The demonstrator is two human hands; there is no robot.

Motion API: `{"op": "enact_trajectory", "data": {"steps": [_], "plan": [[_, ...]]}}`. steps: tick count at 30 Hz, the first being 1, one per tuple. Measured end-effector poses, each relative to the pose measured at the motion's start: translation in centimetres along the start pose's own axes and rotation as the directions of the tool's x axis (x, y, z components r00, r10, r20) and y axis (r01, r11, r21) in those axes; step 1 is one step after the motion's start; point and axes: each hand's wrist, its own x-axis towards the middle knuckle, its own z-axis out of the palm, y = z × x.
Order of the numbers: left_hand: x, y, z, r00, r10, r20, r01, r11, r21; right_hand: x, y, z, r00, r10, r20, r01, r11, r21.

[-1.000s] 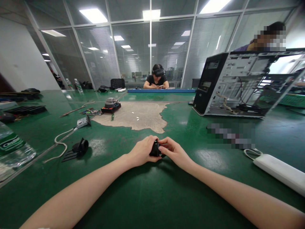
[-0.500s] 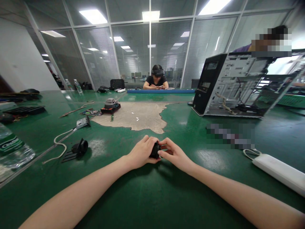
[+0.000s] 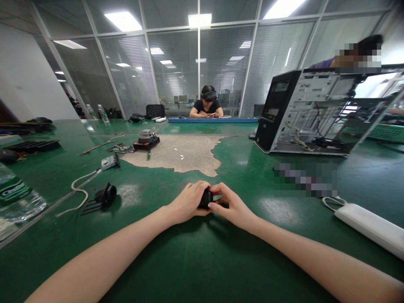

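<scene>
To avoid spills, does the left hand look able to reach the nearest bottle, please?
Probably, if the left hand releases the black part; only a cable and black ring lie low between.

Glass partition (image 3: 199,54) with blinds (image 3: 221,59) — pale wall (image 3: 19,75) at left, bright light panels (image 3: 123,21), green tabletop (image 3: 189,261).

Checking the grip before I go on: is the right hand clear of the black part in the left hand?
No, the right hand touches the black part from the side while the left hand holds it.
</scene>
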Motion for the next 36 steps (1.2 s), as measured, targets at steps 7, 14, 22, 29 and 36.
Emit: {"op": "enact_trajectory", "data": {"steps": [7, 14, 22, 29, 36], "plan": [[-0.05, -0.11, 0.15, 1.000, -0.008, -0.014, 0.008, 1.000, 0.016, 0.14, 0.45, 0.06, 0.997, 0.071, 0.010, -0.071, 0.996, 0.053], [0.01, -0.21, 0.20, 1.000, -0.001, -0.008, 0.001, 1.000, 0.021, 0.04, 0.30, 0.05, 0.998, 0.059, 0.025, -0.060, 0.997, 0.042], [0.06, 0.02, 0.14, 1.000, -0.005, -0.016, 0.005, 1.000, 0.025, 0.09, 0.25, 0.10, 0.999, 0.048, 0.003, -0.048, 0.998, 0.050], [-0.02, -0.01, 0.13, 1.000, -0.011, -0.014, 0.012, 0.999, 0.029, 0.07, 0.46, 0.09, 0.996, 0.085, 0.034, -0.086, 0.996, 0.031], [0.05, 0.00, 0.24, 1.000, -0.015, -0.027, 0.016, 0.999, 0.039, 0.04, 0.20, -0.11, 1.000, -0.021, -0.011, 0.021, 0.999, -0.024]]}}
